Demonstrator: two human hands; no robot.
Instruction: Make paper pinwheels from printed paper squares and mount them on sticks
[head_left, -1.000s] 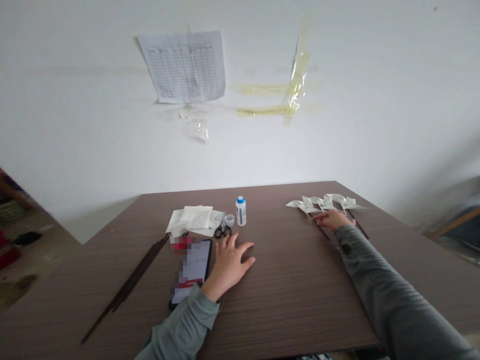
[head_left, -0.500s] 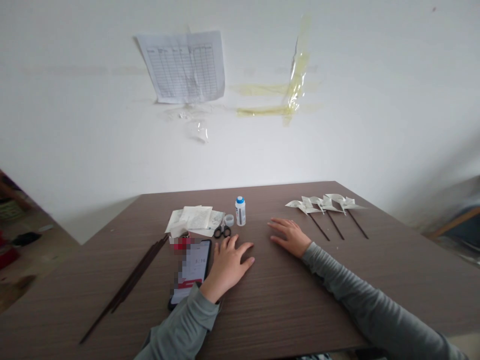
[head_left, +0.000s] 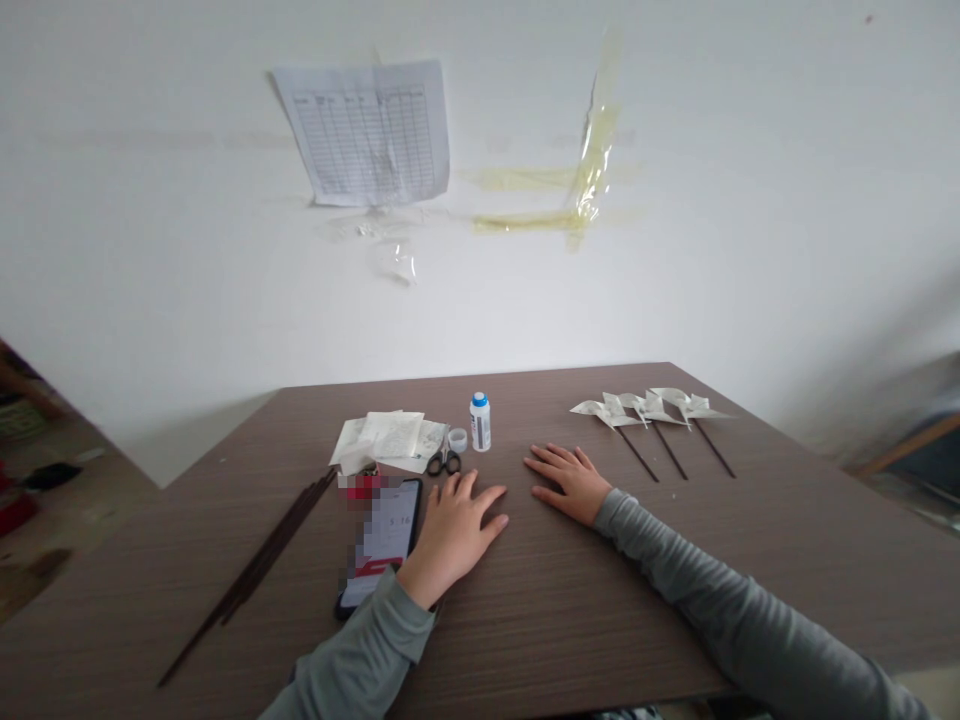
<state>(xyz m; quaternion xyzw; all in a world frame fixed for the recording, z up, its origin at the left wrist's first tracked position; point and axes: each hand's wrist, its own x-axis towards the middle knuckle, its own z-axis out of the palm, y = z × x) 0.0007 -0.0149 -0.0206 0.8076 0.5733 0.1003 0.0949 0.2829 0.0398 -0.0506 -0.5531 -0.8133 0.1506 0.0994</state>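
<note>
Palm down on the brown table [head_left: 570, 620], my left hand [head_left: 461, 525] has its fingers spread and holds nothing. Beside its wrist lies a phone [head_left: 386, 540] with a lit screen, and just beyond its fingertips are black-handled scissors [head_left: 444, 463]. My right hand [head_left: 571, 482] also rests flat with fingers apart and nothing in it. A white bottle with a blue cap [head_left: 481, 422] stands upright beyond and between both hands. To the right of my right hand lie three paper pinwheels [head_left: 631, 408] on dark sticks.
Left of the bottle are a small whitish roll or ring [head_left: 457, 440], loose paper sheets [head_left: 394, 437] and a red object [head_left: 364, 487], partly blurred. A bundle of dark sticks [head_left: 262, 560] lies at the left. Behind the table rises a wall with a taped printed sheet [head_left: 367, 135].
My right hand has slid a little to the left and nearer to me, still flat on the table. My left hand and the objects have hardly moved.
</note>
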